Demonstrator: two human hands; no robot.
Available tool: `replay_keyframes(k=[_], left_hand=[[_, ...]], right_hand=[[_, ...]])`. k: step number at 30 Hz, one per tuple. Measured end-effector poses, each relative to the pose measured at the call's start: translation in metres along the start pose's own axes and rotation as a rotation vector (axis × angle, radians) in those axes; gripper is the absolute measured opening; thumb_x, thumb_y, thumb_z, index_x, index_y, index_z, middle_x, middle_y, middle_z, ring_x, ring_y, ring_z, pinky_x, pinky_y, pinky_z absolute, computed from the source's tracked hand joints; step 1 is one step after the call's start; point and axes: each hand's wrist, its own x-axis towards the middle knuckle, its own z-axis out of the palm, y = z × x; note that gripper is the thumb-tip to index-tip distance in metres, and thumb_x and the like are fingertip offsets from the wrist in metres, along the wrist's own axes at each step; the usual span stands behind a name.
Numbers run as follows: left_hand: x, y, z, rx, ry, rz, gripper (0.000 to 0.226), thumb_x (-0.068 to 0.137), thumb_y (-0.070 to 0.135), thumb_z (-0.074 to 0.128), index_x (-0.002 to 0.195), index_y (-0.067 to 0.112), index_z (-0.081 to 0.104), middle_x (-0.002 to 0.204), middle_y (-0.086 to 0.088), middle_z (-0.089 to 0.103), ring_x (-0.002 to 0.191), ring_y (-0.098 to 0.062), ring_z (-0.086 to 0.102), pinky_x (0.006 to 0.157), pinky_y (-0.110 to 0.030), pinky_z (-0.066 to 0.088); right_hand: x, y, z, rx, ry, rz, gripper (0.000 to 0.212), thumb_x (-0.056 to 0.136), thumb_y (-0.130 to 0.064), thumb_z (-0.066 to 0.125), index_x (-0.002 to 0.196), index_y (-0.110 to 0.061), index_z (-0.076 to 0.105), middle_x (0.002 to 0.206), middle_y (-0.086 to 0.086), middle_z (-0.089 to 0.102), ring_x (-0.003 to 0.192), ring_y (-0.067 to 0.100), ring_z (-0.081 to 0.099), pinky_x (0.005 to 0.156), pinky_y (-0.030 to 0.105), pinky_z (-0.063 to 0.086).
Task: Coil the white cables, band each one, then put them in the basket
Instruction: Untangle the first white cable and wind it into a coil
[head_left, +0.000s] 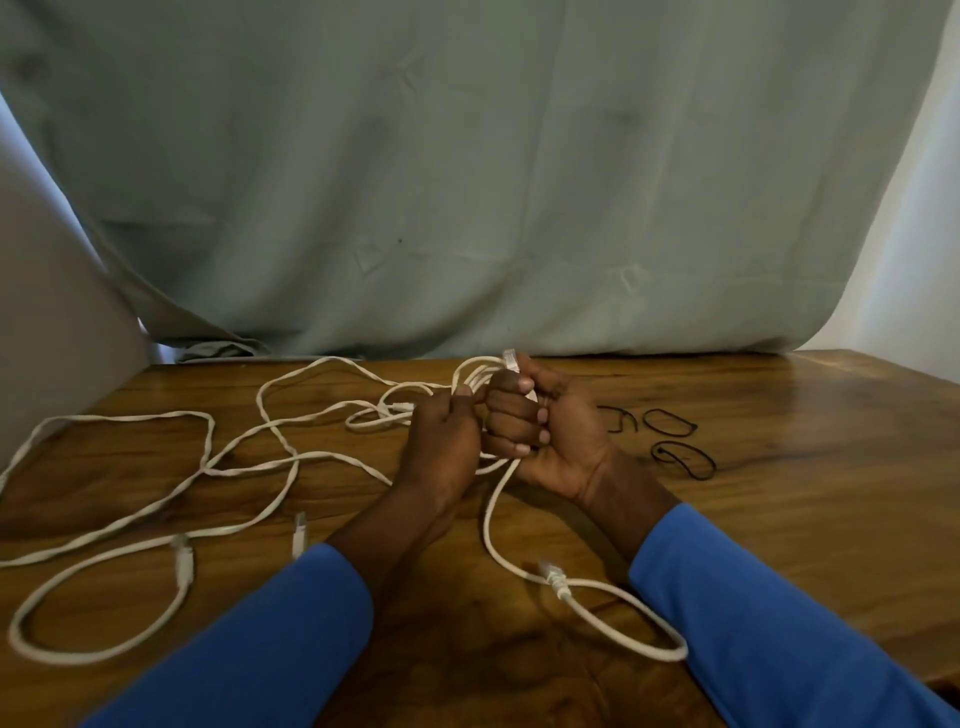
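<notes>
as right hand (545, 431) grips cable (487, 525), bands (669, 422) beside

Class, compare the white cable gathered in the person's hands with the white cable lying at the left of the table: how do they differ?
The held cable is gathered into tight loops; the loose cable sprawls in wide bends. The held cable is lifted and gripped by the right hand and left hand; the loose cable lies untouched, flat on the table. Both are white and unbanded.
</notes>
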Motion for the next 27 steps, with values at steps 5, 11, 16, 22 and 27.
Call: replay_keyframes(k=[5, 11, 16, 22, 27], left_hand=[[0.01, 0.007, -0.005, -0.429, -0.059, -0.299, 0.026, 0.104, 0.023, 0.045, 0.085, 0.012, 0.06, 0.056, -0.006, 0.048, 0.049, -0.019, 0.046, 0.067, -0.043, 0.048], [0.02, 0.013, -0.02, -0.456, -0.108, -0.397, 0.043, 0.107, 0.037, 0.048, 0.072, 0.013, 0.047, 0.044, 0.005, 0.034, 0.031, -0.009, 0.025, 0.041, -0.021, 0.027], [0.019, 0.011, -0.016, -0.349, -0.029, -0.269, 0.04, 0.102, 0.04, 0.06, 0.087, 0.003, 0.059, 0.057, -0.005, 0.043, 0.034, -0.01, 0.034, 0.039, -0.023, 0.035], [0.014, 0.01, -0.015, -0.145, -0.115, -0.029, 0.042, 0.1, 0.047, 0.061, 0.093, 0.008, 0.076, 0.09, -0.019, 0.076, 0.067, -0.037, 0.072, 0.05, -0.042, 0.059], [0.014, 0.001, -0.018, 0.065, -0.087, 0.268, 0.028, 0.103, 0.044, 0.051, 0.098, 0.029, 0.073, 0.093, -0.006, 0.077, 0.087, -0.035, 0.075, 0.074, -0.065, 0.06]], right_hand=[[0.0, 0.005, -0.006, -0.001, -0.037, 0.072, 0.035, 0.103, -0.034, 0.044, 0.072, -0.019, 0.046, 0.05, -0.009, 0.022, 0.038, 0.008, 0.018, 0.043, 0.025, 0.028], [0.002, 0.011, 0.0, -0.023, -0.055, 0.122, 0.038, 0.106, -0.036, 0.036, 0.072, -0.02, 0.041, 0.05, -0.007, 0.021, 0.039, 0.009, 0.017, 0.043, 0.024, 0.025], [0.003, 0.013, 0.006, -0.06, 0.036, 0.089, 0.039, 0.102, -0.038, 0.041, 0.068, -0.02, 0.039, 0.051, -0.008, 0.017, 0.039, 0.008, 0.013, 0.042, 0.022, 0.021], [0.004, 0.014, 0.007, -0.107, 0.064, 0.071, 0.045, 0.103, -0.043, 0.039, 0.065, -0.02, 0.041, 0.045, -0.007, 0.022, 0.038, 0.009, 0.013, 0.043, 0.021, 0.023], [0.006, 0.014, 0.008, -0.109, 0.07, 0.089, 0.047, 0.102, -0.042, 0.038, 0.061, -0.02, 0.042, 0.042, -0.008, 0.025, 0.035, 0.009, 0.015, 0.042, 0.021, 0.022]])
